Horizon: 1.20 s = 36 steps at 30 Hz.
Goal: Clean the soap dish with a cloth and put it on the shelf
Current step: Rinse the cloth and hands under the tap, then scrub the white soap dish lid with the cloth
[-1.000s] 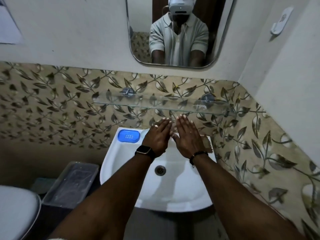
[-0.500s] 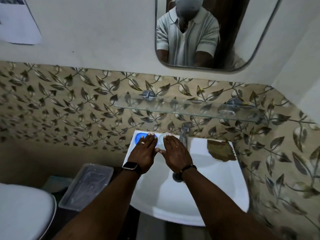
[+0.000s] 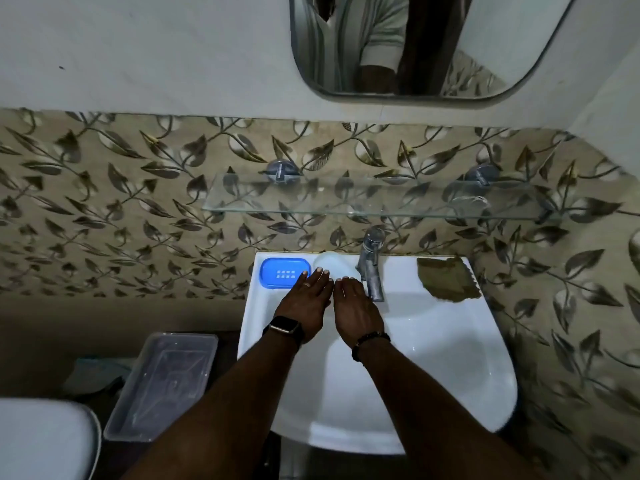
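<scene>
1. Soap dish (image 3: pixel 284 274), blue, sits on the back left corner of the sink (image 3: pixel 433 341), not yet lifted.
2. Left hand (image 3: pixel 306 308) and right hand (image 3: pixel 356 306) lie flat side by side with straight fingers and hold nothing. The left fingertips reach the dish's right end, likely to take it.
3. Cloth (image 3: pixel 446 280) waits untouched, right of the tap (image 3: pixel 372 268).
4. Glass shelf (image 3: pixel 346 199) hangs on the leaf-patterned wall above.

Dim bathroom. White plaster wall (image 3: pixel 138 46) up top, with a beige leaf-pattern tile band (image 3: pixel 104 202) below. Rounded-corner mirror (image 3: pixel 502 46) at the top edge, right of centre. White washbasin (image 3: pixel 450 341) against the tiles, chrome tap (image 3: pixel 372 265) at its back edge. Clear plastic box (image 3: pixel 162 379) low, left of the basin. White toilet lid (image 3: pixel 41 438) in the bottom-left corner.
</scene>
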Motion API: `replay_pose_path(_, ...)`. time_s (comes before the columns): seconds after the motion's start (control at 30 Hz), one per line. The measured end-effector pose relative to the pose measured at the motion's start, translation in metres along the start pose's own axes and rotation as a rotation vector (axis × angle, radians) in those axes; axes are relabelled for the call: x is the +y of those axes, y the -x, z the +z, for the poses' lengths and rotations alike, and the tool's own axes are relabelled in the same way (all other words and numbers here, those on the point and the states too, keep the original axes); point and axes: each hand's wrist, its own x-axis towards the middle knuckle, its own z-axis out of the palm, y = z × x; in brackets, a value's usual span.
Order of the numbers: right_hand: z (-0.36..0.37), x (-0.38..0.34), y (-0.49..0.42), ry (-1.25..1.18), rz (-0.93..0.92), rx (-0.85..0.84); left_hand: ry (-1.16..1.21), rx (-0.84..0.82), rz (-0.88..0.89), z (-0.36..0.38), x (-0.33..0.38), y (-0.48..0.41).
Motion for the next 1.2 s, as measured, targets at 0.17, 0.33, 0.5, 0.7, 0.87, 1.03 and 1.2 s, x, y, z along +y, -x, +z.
replay_pose_path(0.17,0.009,-0.005,-0.010,0.167,0.004,-0.113,0.019,0.016,0.007,0.011,-0.004,-0.015)
replay_pose_path(0.33,0.015,-0.008,-0.013,0.276,-0.029,-0.239,0.100,0.099,-0.006,0.013,-0.007,-0.025)
replay_pose_path(0.5,0.010,-0.011,-0.017,0.272,0.016,-0.291,0.141,0.069,-0.065,0.006,-0.005,-0.033)
replay_pose_path(0.7,0.006,-0.012,-0.013,0.178,0.029,-0.328,0.145,0.054,-0.041,0.001,-0.003,-0.031)
replay_pose_path(0.87,-0.011,-0.010,0.001,0.148,0.037,-0.202,0.168,0.103,0.016,-0.004,0.004,-0.015)
replay_pose_path(1.03,-0.022,-0.009,0.026,0.083,-0.036,-0.057,0.159,0.117,0.008,-0.009,0.015,0.013)
replay_pose_path(1.2,-0.029,-0.011,0.054,-0.143,0.031,-0.030,0.152,0.141,-0.009,-0.010,0.029,0.047)
